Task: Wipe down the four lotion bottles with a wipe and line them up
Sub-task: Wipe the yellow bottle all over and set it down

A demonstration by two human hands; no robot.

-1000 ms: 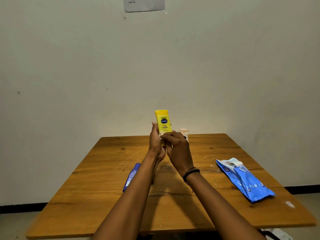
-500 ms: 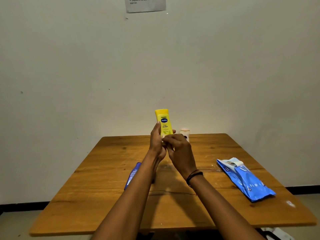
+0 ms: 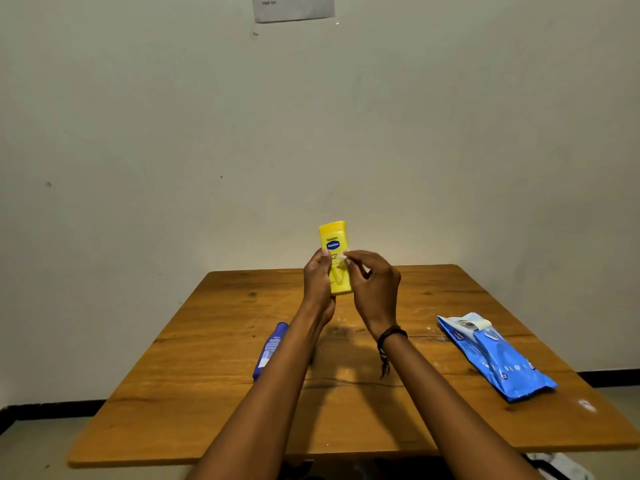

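On the wooden table (image 3: 214, 368) to our left a blue lotion bottle (image 3: 269, 349) lies on its side, partly behind our left forearm. Our left hand (image 3: 318, 282) grips the yellow Vaseline lotion bottle (image 3: 335, 252) upright above the table's far half, fingers wrapped around its lower body. Our right hand (image 3: 375, 285) pinches a small white wipe (image 3: 342, 256) against the bottle's front, just below the logo. Farther right, a blue wet-wipe pack (image 3: 498, 358) lies flat, its flap peeled open.
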